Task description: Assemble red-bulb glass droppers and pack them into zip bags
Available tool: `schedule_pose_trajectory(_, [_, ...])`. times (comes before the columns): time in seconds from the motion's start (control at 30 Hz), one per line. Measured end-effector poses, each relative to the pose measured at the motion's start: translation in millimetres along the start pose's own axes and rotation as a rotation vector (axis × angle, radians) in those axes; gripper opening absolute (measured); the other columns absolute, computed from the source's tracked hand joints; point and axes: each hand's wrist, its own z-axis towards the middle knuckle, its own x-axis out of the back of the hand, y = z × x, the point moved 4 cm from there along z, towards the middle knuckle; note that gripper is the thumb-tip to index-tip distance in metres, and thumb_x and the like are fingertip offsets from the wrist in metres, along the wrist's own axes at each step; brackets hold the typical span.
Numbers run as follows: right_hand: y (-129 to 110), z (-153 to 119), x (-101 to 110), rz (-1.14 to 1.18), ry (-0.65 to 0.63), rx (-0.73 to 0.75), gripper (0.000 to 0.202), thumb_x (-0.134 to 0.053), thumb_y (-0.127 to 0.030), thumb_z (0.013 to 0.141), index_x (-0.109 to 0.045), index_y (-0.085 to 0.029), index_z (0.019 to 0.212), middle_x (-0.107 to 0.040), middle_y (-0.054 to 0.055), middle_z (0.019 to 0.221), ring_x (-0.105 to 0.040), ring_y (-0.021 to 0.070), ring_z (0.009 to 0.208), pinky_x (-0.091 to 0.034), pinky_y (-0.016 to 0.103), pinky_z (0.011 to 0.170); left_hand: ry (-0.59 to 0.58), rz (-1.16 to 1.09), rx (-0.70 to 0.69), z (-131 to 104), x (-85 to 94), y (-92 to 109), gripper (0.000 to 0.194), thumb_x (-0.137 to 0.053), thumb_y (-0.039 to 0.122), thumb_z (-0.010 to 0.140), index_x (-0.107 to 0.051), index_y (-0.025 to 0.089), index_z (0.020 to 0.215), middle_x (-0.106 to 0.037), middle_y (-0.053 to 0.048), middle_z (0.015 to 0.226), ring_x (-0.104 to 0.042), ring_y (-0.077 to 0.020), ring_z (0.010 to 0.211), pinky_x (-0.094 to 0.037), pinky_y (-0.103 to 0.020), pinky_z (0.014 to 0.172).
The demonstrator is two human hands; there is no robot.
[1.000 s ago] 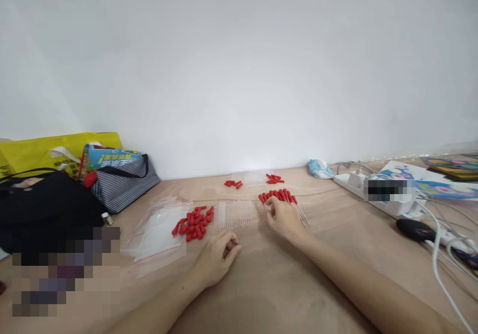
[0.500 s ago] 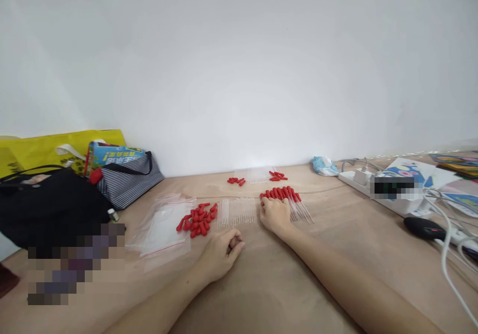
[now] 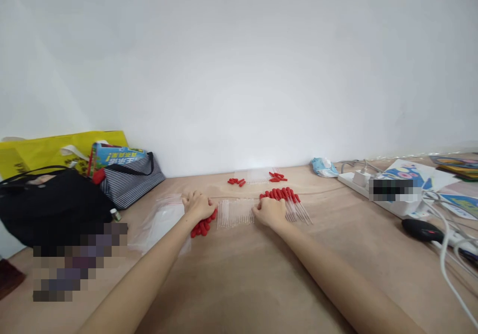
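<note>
At the far left of the worktop (image 3: 261, 284) sit a black bag (image 3: 48, 204), a yellow bag (image 3: 45, 147) behind it and a striped pouch (image 3: 129, 184) at about ten o'clock from the hands. Next comes a clear zip bag (image 3: 160, 222) lying flat. The left hand (image 3: 197, 205) rests on top of the loose pile of red rubber bulbs (image 3: 203, 224), fingers curled down over it; whether it pinches one I cannot tell. Just to its right lies a row of clear pipette tubes (image 3: 235, 212), side by side. The right hand (image 3: 271, 210) is closed loosely at the right end of that row, knuckles up, touching the assembled droppers (image 3: 287, 199) that fan out toward two o'clock; what its fingertips grip is hidden. At twelve o'clock, near the wall, lie a few more red bulbs (image 3: 236, 180) and another small set (image 3: 277, 176). Far right: a power strip (image 3: 358, 179), cables and a black mouse (image 3: 420, 228).

The risk, as I judge it: the thin tubes are round and loose, so a sweep of either wrist could roll them out of line or into the bulb pile, and light bulbs could scatter if grabbed in a bunch.
</note>
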Motion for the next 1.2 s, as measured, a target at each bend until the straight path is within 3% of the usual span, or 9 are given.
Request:
schedule_pose_trajectory(0.23, [-10,11,-2,-0.005,-0.057,-0.060,0.027,-0.049,-0.031,0.070,-0.064,-0.014,0.083,-0.065,0.015,0.086,-0.059,0.0245,0.082,-0.028,0.036,0.076,-0.040,0.004,0.051,3,-10.0,4,0.020,-0.059,0.032,0.065,-0.061,0.013,0.059,-0.057,-0.020,0.094,-0.043,-0.0391,0.099,-0.033,-0.048,0.078])
schedule_pose_trajectory(0.43, [-14,15,-2,0.022,-0.098,-0.097,0.024,-0.050,-0.029,0.069,-0.065,-0.016,0.082,-0.066,0.013,0.085,-0.060,0.0234,0.081,-0.030,0.035,0.074,0.016,-0.028,0.071,8,-7.3,0,0.011,-0.057,0.020,0.064,-0.061,0.010,0.063,-0.056,-0.022,0.093,-0.043,-0.0402,0.098,-0.033,-0.047,0.075])
schedule_pose_trajectory(0.57, [-15,16,-1,0.034,-0.111,-0.087,0.024,-0.050,-0.028,0.069,-0.065,-0.016,0.082,-0.066,0.012,0.085,-0.060,0.0229,0.080,-0.032,0.034,0.073,0.088,-0.104,-0.041,0,9.5,11,0.014,-0.050,0.020,0.072,-0.059,0.010,0.067,-0.055,-0.020,0.097,-0.041,-0.0376,0.101,-0.032,-0.047,0.079])
schedule_pose_trajectory(0.67, [-12,13,8,0.050,-0.118,-0.042,0.024,-0.048,-0.028,0.070,-0.064,-0.014,0.081,-0.066,0.013,0.083,-0.060,0.0237,0.079,-0.034,0.032,0.068,0.069,-0.206,-0.210,-25,16.8,28,0.013,-0.045,0.021,0.079,-0.056,0.014,0.076,-0.059,-0.010,0.088,-0.051,-0.0240,0.089,-0.038,-0.036,0.079])
schedule_pose_trajectory(0.77, [-3,5,24,0.089,-0.118,0.060,0.020,-0.046,-0.026,0.074,-0.061,-0.014,0.074,-0.065,0.011,0.079,-0.059,0.0207,0.074,-0.035,0.027,0.061,0.017,-0.342,-0.351,-59,10.8,40,0.011,-0.042,0.022,0.083,-0.051,0.017,0.078,-0.059,-0.001,0.076,-0.056,-0.0151,0.073,-0.043,-0.026,0.068])
schedule_pose_trajectory(0.9, [18,-20,39,0.154,-0.046,0.246,0.014,-0.040,-0.022,0.081,-0.052,-0.016,0.082,-0.062,0.006,0.084,-0.055,0.0147,0.073,-0.034,0.023,0.062,-0.039,-0.672,-0.486,-93,-6.0,45,0.009,-0.044,0.018,0.081,-0.050,0.017,0.087,-0.059,-0.002,0.080,-0.056,-0.0159,0.073,-0.044,-0.027,0.067])
schedule_pose_trajectory(0.93, [21,-28,39,0.196,0.001,0.377,0.012,-0.038,-0.021,0.083,-0.050,-0.016,0.083,-0.061,0.006,0.080,-0.054,0.0139,0.069,-0.034,0.023,0.061,-0.043,-0.697,-0.503,-98,-9.2,45,0.013,-0.044,0.017,0.081,-0.051,0.017,0.091,-0.059,-0.003,0.084,-0.055,-0.0164,0.076,-0.044,-0.028,0.069])
schedule_pose_trajectory(1.03, [27,-53,29,0.252,0.075,0.678,0.012,-0.035,-0.020,0.085,-0.047,-0.017,0.082,-0.059,0.004,0.077,-0.052,0.0145,0.067,-0.035,0.027,0.066,-0.055,-0.709,-0.564,-104,-12.3,48,0.019,-0.043,0.016,0.082,-0.055,0.019,0.095,-0.056,-0.004,0.088,-0.054,-0.0165,0.080,-0.042,-0.028,0.072])
schedule_pose_trajectory(1.2, [27,-74,6,0.288,0.144,0.831,0.027,-0.029,-0.011,0.085,-0.050,-0.017,0.101,-0.060,0.007,0.088,-0.053,0.0158,0.078,-0.033,0.030,0.072,-0.077,-0.704,-0.554,-106,-7.9,53,0.015,-0.044,0.017,0.082,-0.058,0.019,0.087,-0.055,-0.002,0.083,-0.053,-0.0143,0.072,-0.042,-0.024,0.065])
